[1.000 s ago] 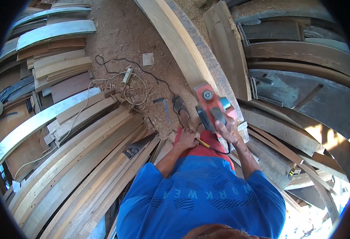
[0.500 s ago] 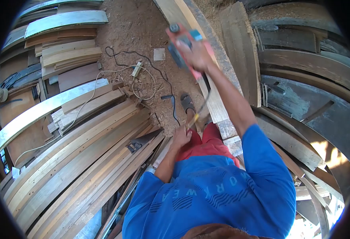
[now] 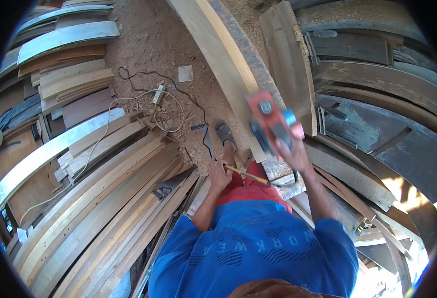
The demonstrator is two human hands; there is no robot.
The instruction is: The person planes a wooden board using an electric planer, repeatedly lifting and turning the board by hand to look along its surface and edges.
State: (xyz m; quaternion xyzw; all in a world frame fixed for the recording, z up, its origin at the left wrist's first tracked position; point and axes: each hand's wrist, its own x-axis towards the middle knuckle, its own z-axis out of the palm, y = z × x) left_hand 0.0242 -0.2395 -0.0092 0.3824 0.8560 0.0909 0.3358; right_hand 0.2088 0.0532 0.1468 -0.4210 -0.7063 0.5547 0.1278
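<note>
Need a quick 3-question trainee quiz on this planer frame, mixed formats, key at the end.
1. True or false: the right hand grips the red power planer resting on the long pale plank.
2. Multiple choice: what does the left hand hold? A) a hammer B) the planer's yellow-and-black cord C) nothing
3. Fill in: the white extension cable lies on the ____-covered ground.

Key: 1 true; 2 B; 3 sawdust
</note>
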